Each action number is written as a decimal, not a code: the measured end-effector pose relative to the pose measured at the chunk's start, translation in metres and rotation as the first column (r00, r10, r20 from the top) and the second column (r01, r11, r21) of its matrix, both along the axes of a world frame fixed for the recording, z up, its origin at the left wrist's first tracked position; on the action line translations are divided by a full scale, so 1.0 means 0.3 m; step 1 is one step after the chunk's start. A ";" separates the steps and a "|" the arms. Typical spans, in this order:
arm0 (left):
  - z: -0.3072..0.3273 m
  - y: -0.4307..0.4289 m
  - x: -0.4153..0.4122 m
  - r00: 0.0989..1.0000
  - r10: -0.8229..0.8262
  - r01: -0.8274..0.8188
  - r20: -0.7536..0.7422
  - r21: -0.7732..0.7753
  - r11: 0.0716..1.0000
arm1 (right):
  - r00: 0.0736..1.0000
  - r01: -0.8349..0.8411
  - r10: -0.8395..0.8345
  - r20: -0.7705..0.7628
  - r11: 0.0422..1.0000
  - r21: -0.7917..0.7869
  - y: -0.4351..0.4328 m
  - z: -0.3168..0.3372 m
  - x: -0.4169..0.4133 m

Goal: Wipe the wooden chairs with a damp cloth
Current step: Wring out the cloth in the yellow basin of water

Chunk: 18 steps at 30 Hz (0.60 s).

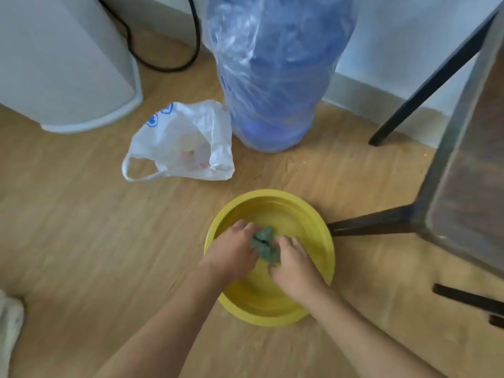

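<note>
We read this as a home room: wood-look laminate floor (81, 227), pale wall with skirting board (368, 96), white appliance (68, 64) with a black cable (163, 64), plastic-wrapped blue water jug (272, 77), white shopping bag (185, 143), dark wooden chair (463, 173).

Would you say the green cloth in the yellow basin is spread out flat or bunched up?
Bunched up. The green cloth is a crumpled wad gripped between the left hand and right hand, inside the yellow basin.
</note>
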State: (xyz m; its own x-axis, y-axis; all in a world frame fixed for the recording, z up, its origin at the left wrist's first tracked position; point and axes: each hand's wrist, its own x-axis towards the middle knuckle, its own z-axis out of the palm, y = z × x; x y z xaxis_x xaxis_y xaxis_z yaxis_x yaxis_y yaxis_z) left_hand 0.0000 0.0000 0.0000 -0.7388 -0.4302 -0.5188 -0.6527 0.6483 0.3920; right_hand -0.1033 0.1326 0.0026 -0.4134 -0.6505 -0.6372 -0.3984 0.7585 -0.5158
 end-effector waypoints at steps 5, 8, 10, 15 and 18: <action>-0.224 -0.034 -0.040 0.938 -0.333 0.343 0.101 -0.119 0.932 | 0.930 -0.253 0.288 -0.228 0.952 0.170 -0.074 -0.253 -0.011; -0.290 -0.038 -0.044 0.925 -0.357 0.376 0.132 -0.169 0.911 | 0.897 -0.291 0.325 -0.299 0.945 0.153 -0.092 -0.349 0.011; -0.321 -0.037 -0.048 0.934 -0.338 0.356 0.119 -0.195 0.914 | 0.902 -0.258 0.282 -0.326 0.959 0.116 -0.104 -0.383 0.027; -0.320 -0.031 -0.058 0.950 -0.282 0.304 0.130 -0.203 0.931 | 0.960 -0.157 0.151 -0.236 0.988 -0.005 -0.129 -0.415 0.050; -0.311 -0.030 -0.064 0.950 -0.291 0.308 0.112 -0.204 0.929 | 0.998 -0.001 -0.005 -0.057 0.993 -0.115 -0.137 -0.408 0.032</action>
State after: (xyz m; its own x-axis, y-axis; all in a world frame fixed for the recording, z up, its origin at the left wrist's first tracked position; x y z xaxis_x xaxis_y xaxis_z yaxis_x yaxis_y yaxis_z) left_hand -0.0193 -0.0089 -0.0932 -0.8112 -0.3034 -0.4999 -0.4381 0.8816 0.1757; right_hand -0.0938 0.0915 -0.1197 -0.4485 -0.7171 -0.5335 -0.4282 0.6963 -0.5760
